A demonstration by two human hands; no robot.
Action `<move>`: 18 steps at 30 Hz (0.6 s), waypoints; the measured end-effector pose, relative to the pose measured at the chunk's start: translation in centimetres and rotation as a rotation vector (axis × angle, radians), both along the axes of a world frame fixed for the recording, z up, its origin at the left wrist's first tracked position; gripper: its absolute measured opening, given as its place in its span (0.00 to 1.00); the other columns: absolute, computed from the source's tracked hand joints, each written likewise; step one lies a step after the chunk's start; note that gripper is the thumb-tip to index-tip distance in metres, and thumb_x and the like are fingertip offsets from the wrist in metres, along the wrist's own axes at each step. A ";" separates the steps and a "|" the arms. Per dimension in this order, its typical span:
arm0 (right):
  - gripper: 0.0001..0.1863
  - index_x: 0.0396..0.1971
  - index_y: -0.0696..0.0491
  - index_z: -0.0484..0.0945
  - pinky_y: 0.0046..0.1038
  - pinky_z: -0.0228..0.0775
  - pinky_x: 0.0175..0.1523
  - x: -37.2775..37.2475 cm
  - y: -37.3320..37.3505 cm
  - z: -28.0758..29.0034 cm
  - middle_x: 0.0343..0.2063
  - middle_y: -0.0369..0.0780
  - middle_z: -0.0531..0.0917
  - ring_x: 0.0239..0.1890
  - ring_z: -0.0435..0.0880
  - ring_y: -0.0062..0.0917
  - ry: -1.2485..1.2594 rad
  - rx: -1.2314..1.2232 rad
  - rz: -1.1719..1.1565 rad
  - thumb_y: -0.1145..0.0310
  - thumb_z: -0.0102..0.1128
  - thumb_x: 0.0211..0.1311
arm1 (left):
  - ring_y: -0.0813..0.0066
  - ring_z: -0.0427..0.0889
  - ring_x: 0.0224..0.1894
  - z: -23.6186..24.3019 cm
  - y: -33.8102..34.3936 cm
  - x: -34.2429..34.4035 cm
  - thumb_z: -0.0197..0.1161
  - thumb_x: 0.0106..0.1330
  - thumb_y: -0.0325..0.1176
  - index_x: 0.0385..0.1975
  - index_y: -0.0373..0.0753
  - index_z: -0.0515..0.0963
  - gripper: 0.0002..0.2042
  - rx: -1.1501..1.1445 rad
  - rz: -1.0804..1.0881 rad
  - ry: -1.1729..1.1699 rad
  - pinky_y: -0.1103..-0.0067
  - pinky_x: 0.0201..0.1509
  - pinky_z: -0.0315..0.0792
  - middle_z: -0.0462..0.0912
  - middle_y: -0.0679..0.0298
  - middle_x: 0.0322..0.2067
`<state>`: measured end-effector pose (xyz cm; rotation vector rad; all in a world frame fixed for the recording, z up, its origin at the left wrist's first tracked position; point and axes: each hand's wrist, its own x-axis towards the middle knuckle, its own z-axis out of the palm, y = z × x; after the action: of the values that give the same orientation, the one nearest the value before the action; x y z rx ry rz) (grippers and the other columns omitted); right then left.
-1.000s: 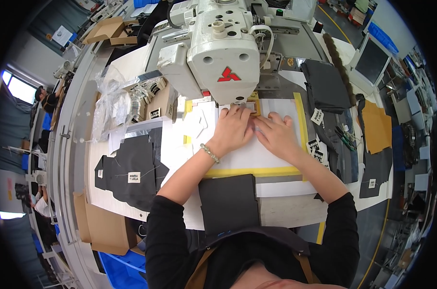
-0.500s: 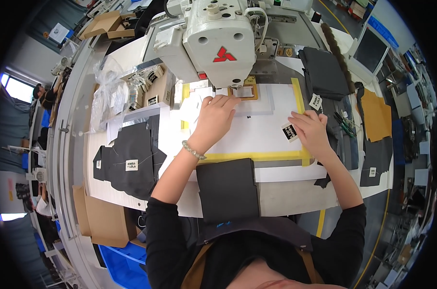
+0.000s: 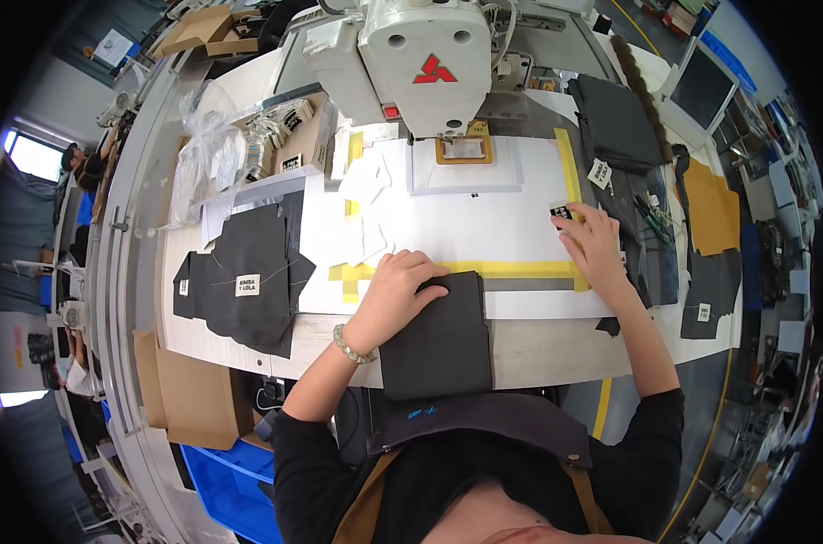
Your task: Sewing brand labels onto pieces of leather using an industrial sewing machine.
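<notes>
My left hand (image 3: pixel 400 295) is at the top left corner of a stack of black fabric pieces (image 3: pixel 438 349) lying on the table's front edge, thumb and fingers closed on its upper edge. Over at the right, my right hand (image 3: pixel 594 243) pinches a small black-and-white label (image 3: pixel 561 214) above the yellow-taped edge of the white work sheet (image 3: pixel 484 231). Beyond both hands is a sewing machine head (image 3: pixel 429 77), with a small golden clamp frame (image 3: pixel 464 150) beneath it. No fabric shows in my right hand.
A cardboard box of labels (image 3: pixel 310 136) and a plastic bag (image 3: pixel 214 159) lie left of the machine. Labelled black fabric (image 3: pixel 248 249) rests at left. At right are folded black fabric (image 3: pixel 615 122), green-handled snips (image 3: pixel 654 218) and an orange-yellow piece (image 3: pixel 709 213).
My left hand has come back from beside the clamp frame to the black fabric stack. The right hand has shifted slightly away from me and turned, its label with it.
</notes>
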<state>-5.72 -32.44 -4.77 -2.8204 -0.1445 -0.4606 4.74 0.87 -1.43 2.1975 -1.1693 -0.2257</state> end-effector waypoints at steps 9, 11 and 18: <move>0.13 0.43 0.45 0.83 0.31 0.55 0.53 0.8 1.7 1.4 0.49 0.33 0.77 0.51 0.73 0.26 -0.148 -0.050 -0.048 0.71 0.64 0.56 | 0.63 0.81 0.37 -1.2 0.1 -1.5 0.71 0.53 0.28 0.40 0.37 0.84 0.13 -0.165 0.060 -0.128 0.72 0.44 0.72 0.85 0.61 0.36; 0.12 0.41 0.45 0.84 0.31 0.54 0.53 0.3 3.4 2.4 0.47 0.32 0.78 0.50 0.73 0.26 -0.108 0.025 0.023 0.72 0.64 0.56 | 0.63 0.82 0.39 -1.4 0.1 -1.7 0.70 0.53 0.28 0.39 0.37 0.84 0.13 -0.204 0.084 -0.180 0.72 0.46 0.73 0.86 0.61 0.38; 0.14 0.41 0.44 0.85 0.32 0.53 0.51 -0.3 6.5 2.5 0.47 0.31 0.79 0.48 0.73 0.26 -0.075 0.060 0.148 0.73 0.64 0.53 | 0.63 0.82 0.40 -1.8 0.0 -1.9 0.71 0.52 0.27 0.39 0.37 0.84 0.13 -0.233 0.092 -0.206 0.72 0.48 0.73 0.85 0.61 0.39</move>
<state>-6.01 -25.98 -2.25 -2.7106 -0.3467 -0.5275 2.80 0.89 -3.25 2.0962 -1.1368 0.1726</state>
